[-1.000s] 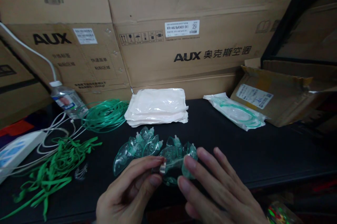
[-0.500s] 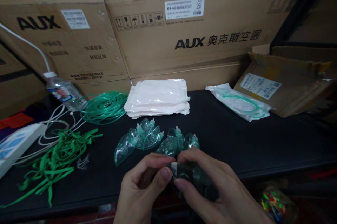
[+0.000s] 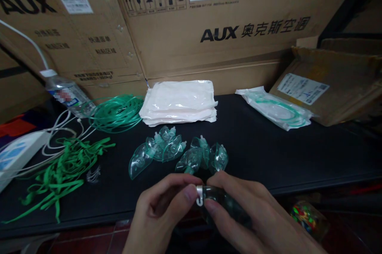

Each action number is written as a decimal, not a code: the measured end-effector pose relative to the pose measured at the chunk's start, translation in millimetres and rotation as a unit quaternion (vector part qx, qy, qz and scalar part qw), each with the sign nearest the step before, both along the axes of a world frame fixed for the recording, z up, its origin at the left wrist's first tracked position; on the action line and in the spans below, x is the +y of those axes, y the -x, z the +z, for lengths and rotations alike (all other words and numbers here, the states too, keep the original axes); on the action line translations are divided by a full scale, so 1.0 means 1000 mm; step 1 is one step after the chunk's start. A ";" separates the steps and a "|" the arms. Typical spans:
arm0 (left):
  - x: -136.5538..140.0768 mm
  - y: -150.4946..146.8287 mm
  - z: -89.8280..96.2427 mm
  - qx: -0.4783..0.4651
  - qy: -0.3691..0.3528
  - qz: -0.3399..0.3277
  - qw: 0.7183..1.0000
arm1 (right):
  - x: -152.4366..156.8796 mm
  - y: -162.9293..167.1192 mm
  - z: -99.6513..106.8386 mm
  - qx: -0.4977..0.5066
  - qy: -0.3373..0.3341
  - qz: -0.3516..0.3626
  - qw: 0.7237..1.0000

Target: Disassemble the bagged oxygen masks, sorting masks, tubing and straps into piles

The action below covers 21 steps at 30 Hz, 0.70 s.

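Note:
In front of my chest, past the table's near edge, my right hand [image 3: 238, 202] wraps round a dark-looking clear green face mask [image 3: 228, 202]. My left hand [image 3: 171, 206] pinches a pale metal strip [image 3: 199, 195] between thumb and forefinger at the mask's left end. The strip is bent into a small hook at its lower end. Both hands nearly meet there, and my right thumb sits just beside the strip. Several more clear green masks [image 3: 191, 159] with pale connectors lie on the table beyond my fingers. Much of the held mask is hidden behind my right hand.
On the black table [image 3: 268, 154], green elastic straps [image 3: 70, 166] lie left beside small metal strips [image 3: 94, 174]. Green tubing [image 3: 117, 115], a bottle [image 3: 70, 95] and white packets [image 3: 179, 101] stand behind. A bagged tube [image 3: 276, 107] and cardboard box [image 3: 337, 87] are at right.
The view has tilted down slightly. The metal strip's hooked end now shows between my hands, and the held mask is turned so that more of its rounded side is visible.

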<state>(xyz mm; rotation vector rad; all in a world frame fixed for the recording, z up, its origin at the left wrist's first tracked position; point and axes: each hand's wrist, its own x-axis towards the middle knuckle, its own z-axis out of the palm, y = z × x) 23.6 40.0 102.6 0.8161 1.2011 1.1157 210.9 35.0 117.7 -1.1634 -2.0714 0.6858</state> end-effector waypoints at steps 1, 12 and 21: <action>0.000 0.001 0.003 0.003 0.013 -0.012 1.000 | 0.000 -0.002 0.001 -0.006 -0.015 0.007 1.000; 0.006 0.015 0.004 0.056 -0.034 -0.128 0.990 | -0.008 -0.011 -0.012 -0.042 -0.026 0.016 0.999; -0.004 0.005 0.010 0.035 0.009 -0.082 0.996 | -0.008 -0.004 -0.011 -0.021 0.009 0.014 1.000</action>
